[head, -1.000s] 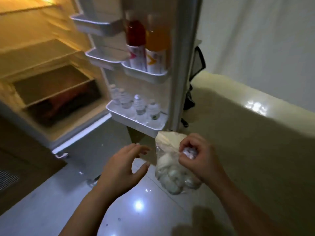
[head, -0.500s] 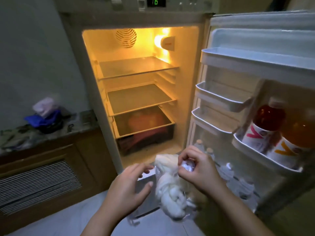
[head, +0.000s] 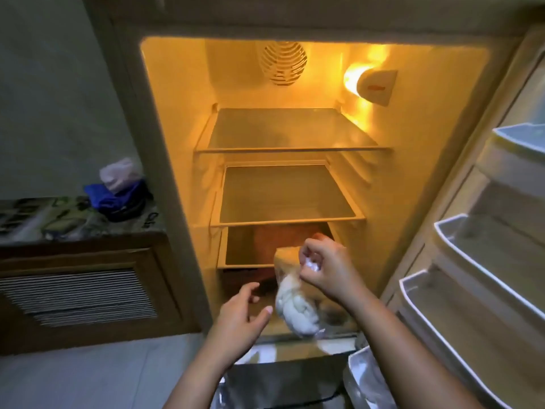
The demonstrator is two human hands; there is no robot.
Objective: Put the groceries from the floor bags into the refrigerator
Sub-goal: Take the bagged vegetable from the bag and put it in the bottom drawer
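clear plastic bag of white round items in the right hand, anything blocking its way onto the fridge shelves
Nothing visible does. The right hand pinches the clear plastic bag of white round items by its top, before the open fridge; the two glass shelves above look bare. The left hand hovers beside it.

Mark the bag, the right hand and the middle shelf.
bag [head: 295,312]: head view, its bulging lower body.
right hand [head: 323,268]: head view, back of the hand.
middle shelf [head: 283,196]: head view, its bare glass.

No text, label or number here is legible.
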